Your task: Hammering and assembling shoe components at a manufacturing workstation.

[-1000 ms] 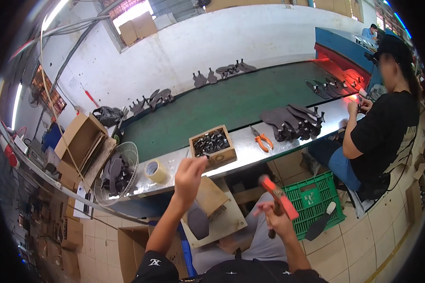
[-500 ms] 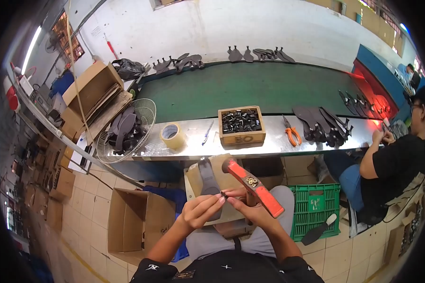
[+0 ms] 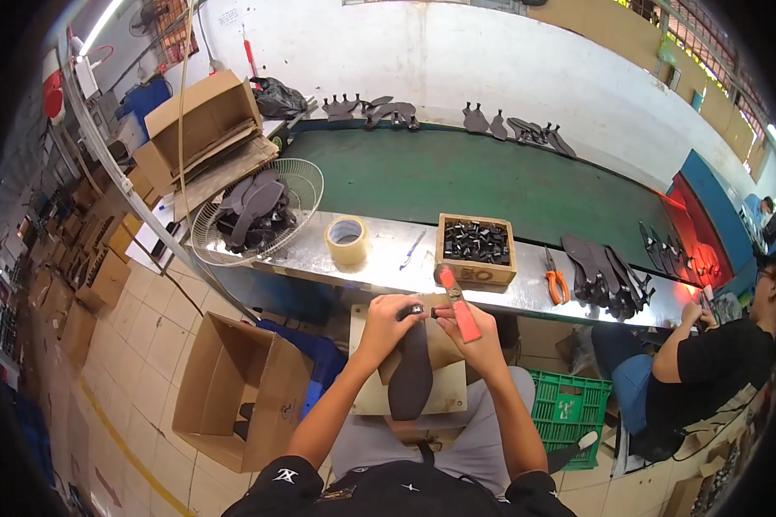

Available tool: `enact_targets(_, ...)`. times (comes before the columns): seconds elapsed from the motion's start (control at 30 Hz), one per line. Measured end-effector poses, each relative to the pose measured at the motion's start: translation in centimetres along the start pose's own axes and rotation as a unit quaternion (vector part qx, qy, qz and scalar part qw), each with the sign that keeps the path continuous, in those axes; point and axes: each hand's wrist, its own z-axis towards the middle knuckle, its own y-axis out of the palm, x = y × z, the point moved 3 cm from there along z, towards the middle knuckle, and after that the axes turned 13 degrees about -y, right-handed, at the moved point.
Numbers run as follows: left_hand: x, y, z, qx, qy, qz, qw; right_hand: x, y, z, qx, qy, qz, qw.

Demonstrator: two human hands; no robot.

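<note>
Head view, now. L hand (image 3: pixel 394 317): thumb & fingers clamped on far end of dark grey sole (image 3: pixel 412 379); sole extends lengthwise toward wearer, over pale board (image 3: pixel 367 395), betw. forearms. R hand (image 3: pixel 476 332): closed round red-headed hammer (image 3: pixel 459 314), head tilted upward; fingertips also pinch small black part (image 3: pixel 434 313) just beside sole's far end; whether part touches sole, can't tell. Hands near each other, apart. Beyond, on metal ledge (image 3: pixel 392 271), L to R: wire basket (image 3: pixel 306 185) w/ soles, tape roll (image 3: pixel 347 243), wooden box (image 3: pixel 477 274) full of blk pcs., orange-handled pliers (image 3: pixel 557 286), pile of soles (image 3: pixel 608 277). Behind ledge: green belt (image 3: pixel 483 181). At R: co-worker (image 3: pixel 707 375), seated; green crate (image 3: pixel 569 405) on floor.
</note>
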Motion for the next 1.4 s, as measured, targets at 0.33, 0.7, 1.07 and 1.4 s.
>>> enact_targets(0.33, -1.5, 1.3, -1.3, -0.023, -0.036, -0.035, 0.998, 2.4, 1.5, 1.2, -0.123, 0.007, -0.069, 0.99)
enact_targets(0.7, -0.7, -0.1, -1.3, -0.077, -0.15, -0.106, 0.98, -0.2, 1.9, 1.9, -0.15, -0.062, -0.146, 0.976)
enact_targets(1.07, -1.9, 0.9, -1.1, -0.126, -0.21, -0.247, 0.938, -3.3, 0.8, -3.4, 0.054, 0.105, -0.033, 0.992)
enact_targets(1.4, -2.8, 1.1, -1.1, -0.11, -0.182, -0.231, 0.949, -6.7, 0.9, -0.6, -0.097, 0.083, -0.094, 0.987)
